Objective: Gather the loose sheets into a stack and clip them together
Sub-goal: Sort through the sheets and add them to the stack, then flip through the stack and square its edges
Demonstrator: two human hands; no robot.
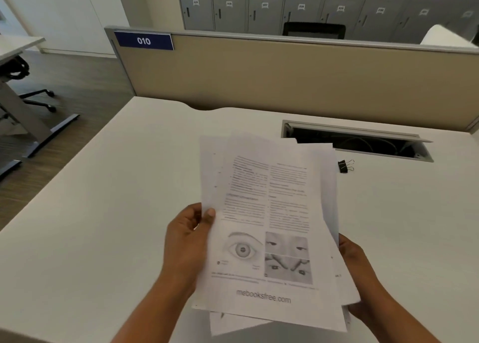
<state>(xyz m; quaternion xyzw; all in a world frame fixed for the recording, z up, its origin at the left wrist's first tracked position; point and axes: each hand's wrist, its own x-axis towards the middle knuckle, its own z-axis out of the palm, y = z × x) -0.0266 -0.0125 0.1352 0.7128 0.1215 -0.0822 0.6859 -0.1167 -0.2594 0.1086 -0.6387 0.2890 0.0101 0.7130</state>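
Observation:
I hold an uneven stack of printed sheets (269,213) above the white desk (103,213), the edges fanned out and not aligned. The top page shows two text columns and eye pictures. My left hand (186,241) grips the stack's left edge, thumb on top. My right hand (355,272) holds the right edge from beneath, mostly hidden by paper. A black binder clip (344,166) lies on the desk to the right of the sheets, beyond my right hand, untouched.
An open cable tray (363,143) is cut into the desk behind the clip. A beige partition (285,75) with a blue "010" sign closes the far edge. The desk's left edge drops to the floor, where another desk and chair base stand.

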